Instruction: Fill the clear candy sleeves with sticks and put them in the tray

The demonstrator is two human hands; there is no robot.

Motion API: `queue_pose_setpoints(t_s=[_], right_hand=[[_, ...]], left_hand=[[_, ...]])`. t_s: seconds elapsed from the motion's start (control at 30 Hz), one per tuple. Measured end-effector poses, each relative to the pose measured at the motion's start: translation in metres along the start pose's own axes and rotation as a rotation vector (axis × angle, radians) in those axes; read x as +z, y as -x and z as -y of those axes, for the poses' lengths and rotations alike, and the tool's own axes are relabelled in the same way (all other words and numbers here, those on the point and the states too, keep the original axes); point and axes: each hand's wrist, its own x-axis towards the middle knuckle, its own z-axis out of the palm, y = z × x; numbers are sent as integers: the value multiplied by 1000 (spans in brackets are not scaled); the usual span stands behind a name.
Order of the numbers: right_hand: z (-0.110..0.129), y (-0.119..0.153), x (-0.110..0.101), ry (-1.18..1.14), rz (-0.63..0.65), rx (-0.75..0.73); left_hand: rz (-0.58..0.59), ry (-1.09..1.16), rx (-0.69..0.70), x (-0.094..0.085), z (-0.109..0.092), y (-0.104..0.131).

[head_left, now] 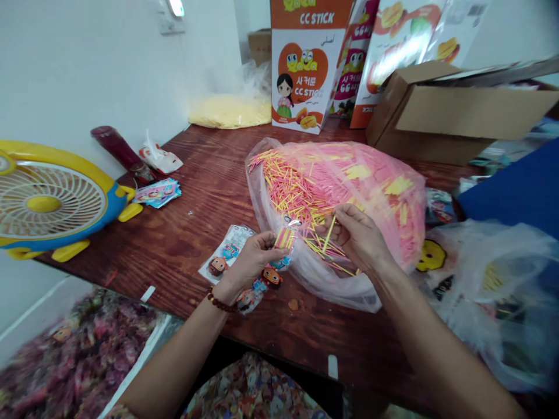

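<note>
Left hand [257, 256]: I pinch a packet [286, 240], seemingly to steady it, at the near-left edge of the bag [364, 295] | right hand [360, 234]: I pinch a stick [329, 234] over its contents | on my feed, its mouth gapes near-left, presumably for easy reach

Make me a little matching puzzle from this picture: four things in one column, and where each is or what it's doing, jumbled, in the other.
1. Left hand
2. Right hand
3. Fan
4. Open cardboard box

A. Behind the big bag of sticks
B. Pinching a yellow stick
C. Yellow and blue, at the far left
D. Holding a small packet

Pairs: 1-D, 2-B, 3-C, 4-A
</note>
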Motion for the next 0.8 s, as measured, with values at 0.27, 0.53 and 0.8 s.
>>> queue_pose_setpoints(t_s=[0.27,0.53,0.8], right_hand=[[-27,4,32,412,180,-50],[-59,2,52,1097,434,4],[-47,5,36,1423,361,-45]], left_hand=[[35,-189,51,-28,-6,14],[-8,-661,124,-67,27,27],[-90,-989,282,-69,62,36]])
